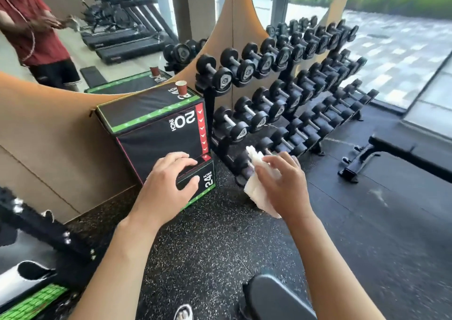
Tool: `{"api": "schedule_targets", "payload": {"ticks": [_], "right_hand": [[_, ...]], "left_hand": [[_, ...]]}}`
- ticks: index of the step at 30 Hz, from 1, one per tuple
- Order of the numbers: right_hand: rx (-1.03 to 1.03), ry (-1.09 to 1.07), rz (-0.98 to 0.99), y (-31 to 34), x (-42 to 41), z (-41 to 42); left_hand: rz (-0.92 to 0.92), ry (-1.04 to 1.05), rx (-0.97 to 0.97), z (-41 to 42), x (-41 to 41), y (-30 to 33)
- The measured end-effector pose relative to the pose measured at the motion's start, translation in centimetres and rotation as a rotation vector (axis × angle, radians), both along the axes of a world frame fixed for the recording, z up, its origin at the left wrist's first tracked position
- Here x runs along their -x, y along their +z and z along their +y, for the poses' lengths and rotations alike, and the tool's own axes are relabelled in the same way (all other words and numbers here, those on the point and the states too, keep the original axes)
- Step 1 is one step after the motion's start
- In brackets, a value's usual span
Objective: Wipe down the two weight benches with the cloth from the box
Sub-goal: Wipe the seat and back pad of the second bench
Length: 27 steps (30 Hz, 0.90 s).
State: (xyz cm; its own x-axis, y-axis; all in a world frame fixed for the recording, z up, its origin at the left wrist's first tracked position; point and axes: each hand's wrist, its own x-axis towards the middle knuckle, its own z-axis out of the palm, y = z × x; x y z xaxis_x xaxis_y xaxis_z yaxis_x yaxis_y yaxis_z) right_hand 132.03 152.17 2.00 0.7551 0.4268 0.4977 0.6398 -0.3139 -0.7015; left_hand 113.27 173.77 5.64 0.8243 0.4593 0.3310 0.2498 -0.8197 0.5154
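My right hand (282,182) holds a crumpled white cloth (258,192) in the air, in front of the lowest dumbbells. My left hand (168,182) hovers beside it with its fingers spread and nothing in it, in front of the black plyo box (156,123) marked 20 and 24 inch. One black weight bench (411,158) stands at the right on the rubber floor. The padded end of a second bench (276,297) shows at the bottom, right below my arms.
A three-tier rack of black dumbbells (281,79) runs along the wall to the right of the box. A paper cup (181,87) stands on the box top. A wall mirror (97,26) shows treadmills and a person in a red shirt. Dark equipment (36,234) fills the bottom left.
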Motion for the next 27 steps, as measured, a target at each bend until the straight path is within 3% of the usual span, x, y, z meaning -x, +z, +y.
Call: {"api": "schedule_targets", "payload": {"ticks": [16, 27], "right_hand": [[0.072, -0.370, -0.153, 2.6, -0.7, 12.4], [0.110, -0.319, -0.098, 2.4, -4.0, 17.6]], "left_hand": [[-0.079, -0.321, 0.027, 18.7, -8.8, -0.4], [-0.090, -0.324, 0.155, 23.7, -11.6, -3.5]]}}
